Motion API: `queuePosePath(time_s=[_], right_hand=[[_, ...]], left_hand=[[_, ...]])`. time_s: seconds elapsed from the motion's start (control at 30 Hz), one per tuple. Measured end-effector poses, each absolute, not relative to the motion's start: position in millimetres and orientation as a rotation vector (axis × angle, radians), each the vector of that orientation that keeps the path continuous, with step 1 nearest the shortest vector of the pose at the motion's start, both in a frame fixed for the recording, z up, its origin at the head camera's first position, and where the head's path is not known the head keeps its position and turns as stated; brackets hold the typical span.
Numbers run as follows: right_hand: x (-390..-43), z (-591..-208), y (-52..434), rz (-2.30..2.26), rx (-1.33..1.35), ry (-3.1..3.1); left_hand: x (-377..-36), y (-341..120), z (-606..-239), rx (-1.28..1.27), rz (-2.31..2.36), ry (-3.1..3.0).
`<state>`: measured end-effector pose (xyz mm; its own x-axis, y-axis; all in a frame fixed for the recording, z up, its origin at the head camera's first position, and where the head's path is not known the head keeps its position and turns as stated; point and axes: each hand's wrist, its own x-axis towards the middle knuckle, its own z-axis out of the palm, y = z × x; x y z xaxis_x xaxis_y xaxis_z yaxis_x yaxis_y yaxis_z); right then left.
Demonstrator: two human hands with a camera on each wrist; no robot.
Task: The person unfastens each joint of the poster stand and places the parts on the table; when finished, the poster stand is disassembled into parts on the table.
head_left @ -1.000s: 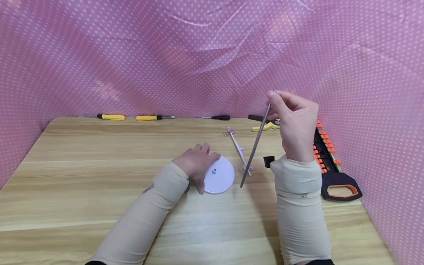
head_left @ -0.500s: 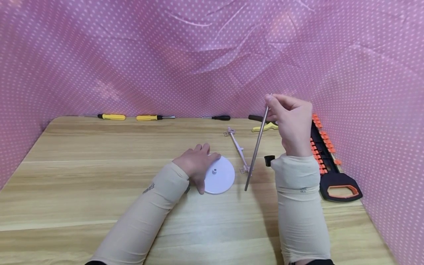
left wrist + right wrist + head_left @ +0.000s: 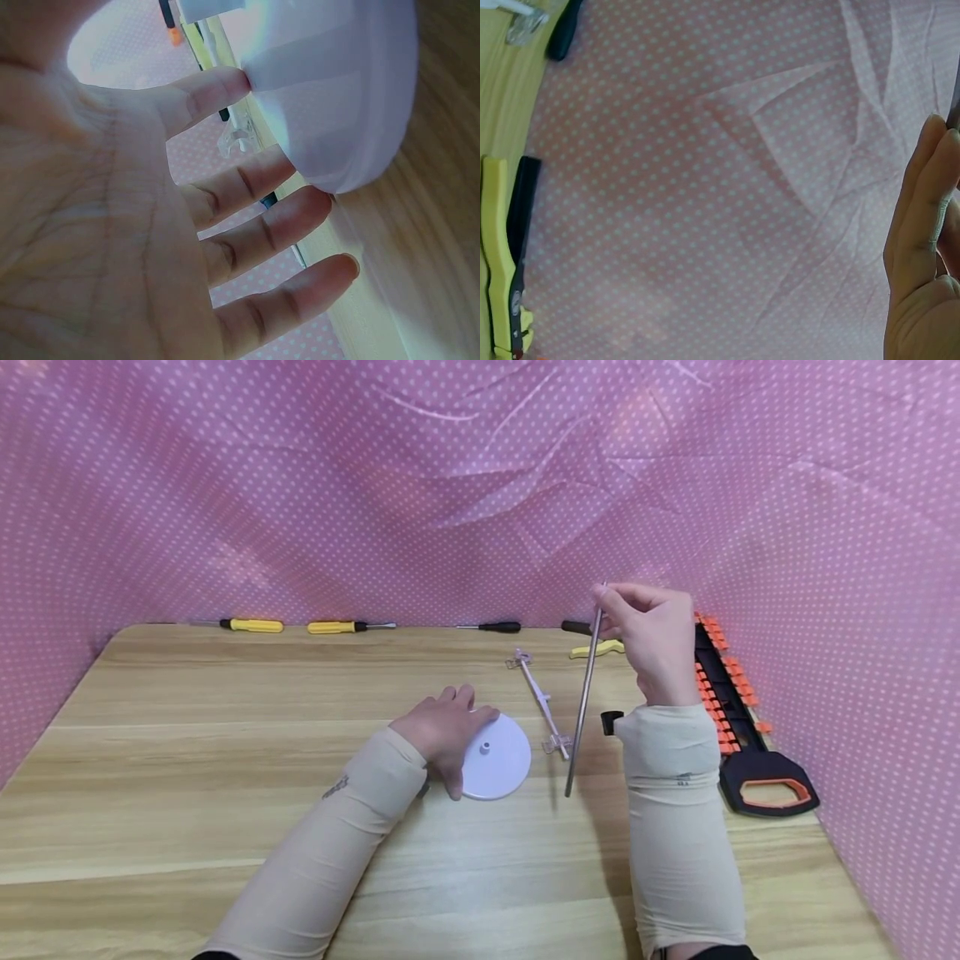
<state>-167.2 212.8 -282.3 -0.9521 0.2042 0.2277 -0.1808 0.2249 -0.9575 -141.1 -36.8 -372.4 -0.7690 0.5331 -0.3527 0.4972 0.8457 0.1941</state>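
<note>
A round white disc [image 3: 497, 758] with a small hub in its middle lies on the wooden table [image 3: 187, 760]. My left hand [image 3: 444, 731] rests on the disc's left edge with straight fingers [image 3: 225, 86] touching its rim [image 3: 352, 97]. My right hand [image 3: 651, 639] is raised to the right and pinches the top of a thin metal rod [image 3: 582, 702]. The rod hangs nearly upright, its lower tip just right of the disc. A clear plastic arm [image 3: 542, 700] lies flat behind the rod.
Two yellow screwdrivers [image 3: 253, 625] [image 3: 341, 627] and a black one [image 3: 495, 627] lie along the back edge. Yellow-handled pliers [image 3: 596, 648] [image 3: 502, 255], a small black cap [image 3: 611, 722] and a black-and-orange saw [image 3: 738, 727] sit at the right. Pink dotted cloth [image 3: 450, 485] walls the table.
My right hand has lowered slightly and swung the rod from a slant to nearly upright, its lower tip shifting right. The left hand has stayed on the disc.
</note>
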Motion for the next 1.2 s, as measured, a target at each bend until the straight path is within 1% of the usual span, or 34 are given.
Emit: queuePosePath(time_s=[0.47, 1.2], right_hand=[[-182, -298, 220, 1.664, -0.130, -2.477], [-197, -315, 225, 1.606, -0.206, -2.595]], left_hand=[[-139, -37, -371, 0.759, 0.121, 2.623], [-141, -36, -372, 0.756, 0.109, 2.613]])
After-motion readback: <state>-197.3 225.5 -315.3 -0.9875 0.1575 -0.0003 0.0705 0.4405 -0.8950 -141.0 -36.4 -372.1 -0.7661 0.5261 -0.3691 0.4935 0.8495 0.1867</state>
